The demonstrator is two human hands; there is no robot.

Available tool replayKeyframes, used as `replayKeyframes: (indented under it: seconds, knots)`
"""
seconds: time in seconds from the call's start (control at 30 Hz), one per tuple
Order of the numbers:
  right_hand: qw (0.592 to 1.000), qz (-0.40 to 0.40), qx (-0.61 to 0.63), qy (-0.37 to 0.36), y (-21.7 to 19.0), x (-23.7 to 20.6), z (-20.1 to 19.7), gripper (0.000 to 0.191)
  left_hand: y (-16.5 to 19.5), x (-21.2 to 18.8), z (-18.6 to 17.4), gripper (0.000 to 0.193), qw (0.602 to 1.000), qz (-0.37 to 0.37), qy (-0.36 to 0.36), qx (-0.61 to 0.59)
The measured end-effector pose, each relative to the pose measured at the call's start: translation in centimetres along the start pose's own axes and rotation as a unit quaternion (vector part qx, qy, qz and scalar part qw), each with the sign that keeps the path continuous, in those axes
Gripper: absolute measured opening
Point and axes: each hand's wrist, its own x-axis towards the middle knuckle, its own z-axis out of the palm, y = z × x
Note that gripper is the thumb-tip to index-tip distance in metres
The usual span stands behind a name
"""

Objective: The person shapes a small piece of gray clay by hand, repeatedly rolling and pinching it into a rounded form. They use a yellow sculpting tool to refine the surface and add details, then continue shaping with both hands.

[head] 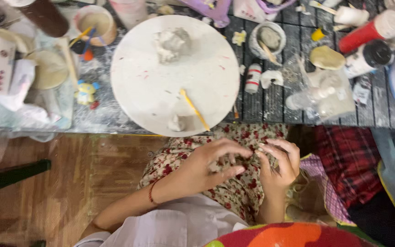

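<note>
Hands, two, bare, at lower centre of the frame, held over a red-flowered cloth lap [179, 158]. Left hand [209, 167] and right hand [280, 164] meet with fingers curled inward and pinched together on a small grey lump of clay [234, 161], mostly hidden between them. A red thread bracelet [151, 192] circles the left wrist.

Above the hands, at upper centre: a round white turntable board [174, 75] overhanging the near edge of a dark, powder-dusted plank table [270, 107]. On the board lie a grey clay mass [172, 43] toward its far side, a smaller clay piece [177, 123] near its front rim, and a yellow modelling stick [195, 110] just beside that piece.

Upper right: small grey bowl holding clay and a stick [268, 39], red cylindrical bottle [371, 29], clear plastic bag with pale pieces [321, 93]. Upper left: beige cup of coloured tools [94, 23], small yellow-and-blue figurine [87, 93].

Open room: bare wooden floor [69, 183] at lower left, bounded by a green furniture leg [5, 176]. Right of the hands, red plaid fabric [348, 160] lies close.
</note>
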Motion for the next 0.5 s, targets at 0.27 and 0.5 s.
replayKeyframes:
  seconds: [0.27, 0.5]
  knots:
    - [0.999, 0.014, 0.04, -0.005, 0.8, -0.6, 0.9, 0.019, -0.6, -4.2, -3.7, 0.049, 0.911, 0.205, 0.238, 0.266]
    - [1.0, 0.002, 0.027, -0.007, 0.5, 1.0, 2.0, 0.018, 0.3, -4.1, -5.5, 0.084, 0.917, 0.051, 0.258, 0.299]
